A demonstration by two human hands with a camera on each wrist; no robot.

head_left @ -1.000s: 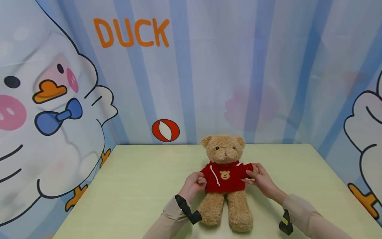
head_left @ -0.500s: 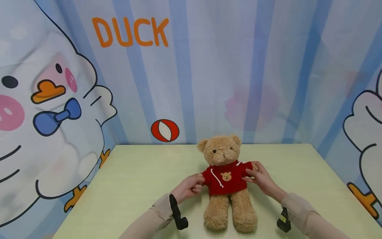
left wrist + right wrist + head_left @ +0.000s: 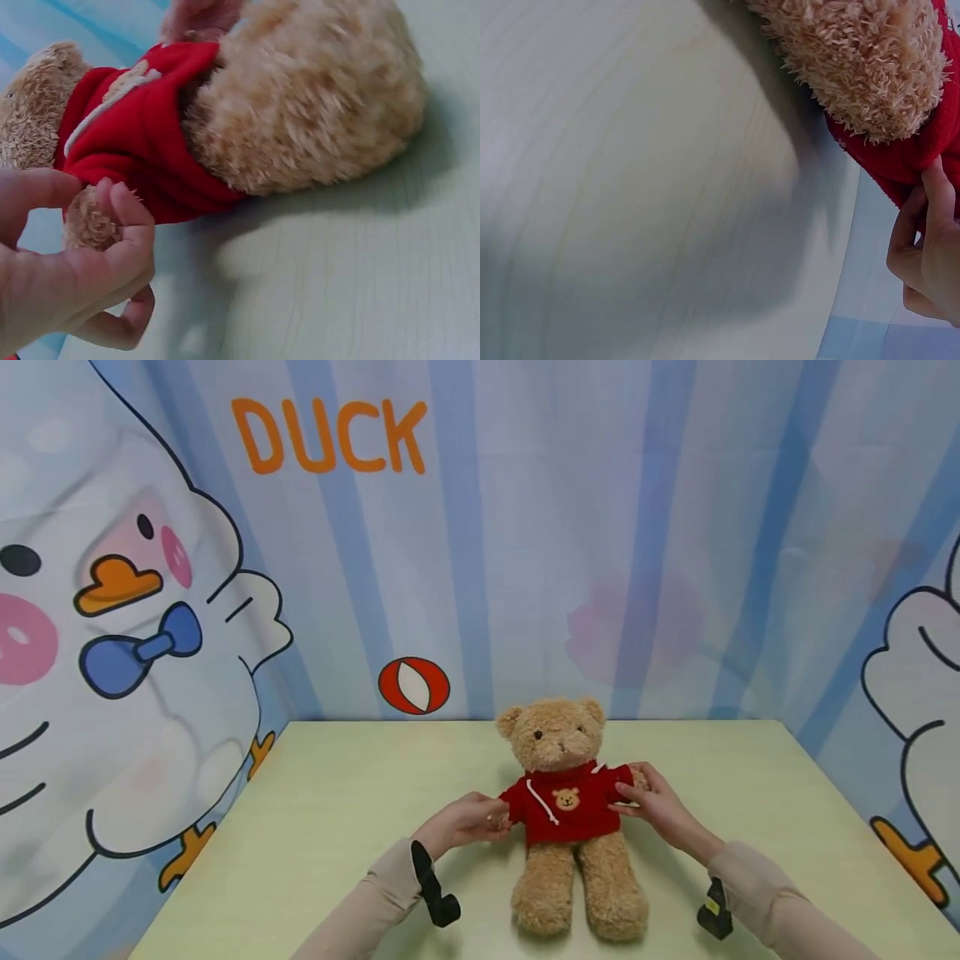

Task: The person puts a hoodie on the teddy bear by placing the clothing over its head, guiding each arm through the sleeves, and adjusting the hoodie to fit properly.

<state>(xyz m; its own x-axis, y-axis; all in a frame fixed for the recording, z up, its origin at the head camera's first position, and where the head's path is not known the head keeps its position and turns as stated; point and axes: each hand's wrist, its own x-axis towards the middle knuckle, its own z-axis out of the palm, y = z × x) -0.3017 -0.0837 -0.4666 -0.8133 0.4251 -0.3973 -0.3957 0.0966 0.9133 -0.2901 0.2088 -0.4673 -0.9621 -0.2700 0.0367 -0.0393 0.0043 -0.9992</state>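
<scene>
A light brown teddy bear faces me on the table, its head tilted a little to one side. It wears a red hooded sweater with white drawstrings and a bear-face patch. My left hand holds the paw on the left of the view; up close in the left wrist view, thumb and fingers curl round that furry paw. On the opposite side my right hand grips the bear's other arm at the sleeve. Pinched red cloth shows beside the right fingers in the right wrist view.
The pale yellow-green table extends around the bear. Behind it hangs a blue-striped curtain printed with ducks, a ball and the word DUCK. Black straps with small devices are on both wrists, including a left strap.
My left hand has moved left, from the sleeve to the paw, drawing that arm outward. The bear's head and body have tilted and its feet have shifted slightly right. The right hand stays nearly still.
</scene>
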